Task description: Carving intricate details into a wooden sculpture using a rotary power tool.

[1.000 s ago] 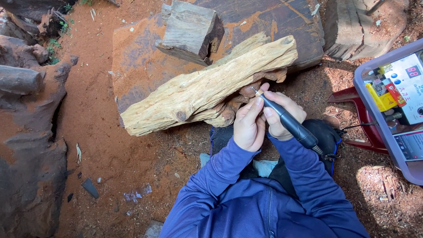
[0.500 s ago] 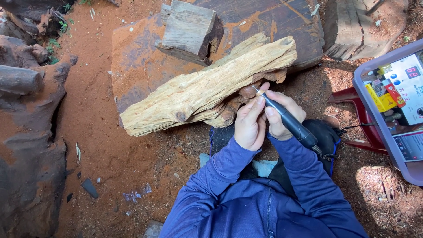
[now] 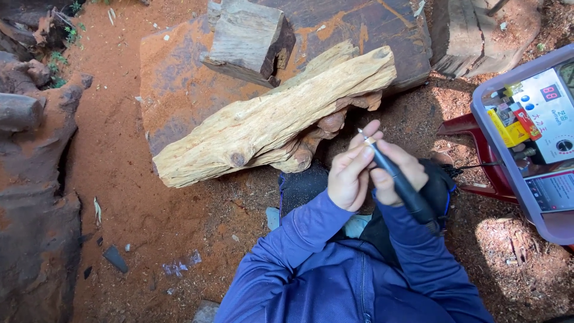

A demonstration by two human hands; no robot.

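Note:
A pale, rough log (image 3: 269,119) lies slanted across a dark flat slab (image 3: 179,84) on red earth. Just below its right end, my right hand (image 3: 394,170) grips a black pen-shaped rotary tool (image 3: 400,182), tip pointing up and left. My left hand (image 3: 350,170) pinches the metal tip of that tool with thumb and fingers. Both hands are held close together, a little clear of the log. Blue sleeves cover both arms.
A grey tray (image 3: 508,179) on a red stool (image 3: 472,128) at the right holds a control box and small packages. A grey wood block (image 3: 248,39) sits on the slab. Big weathered wood pieces (image 3: 30,179) line the left edge; another chunk (image 3: 472,36) lies top right.
Both hands and the tool have drawn slightly down and away from the log's end; the left fingers stay at the tool tip.

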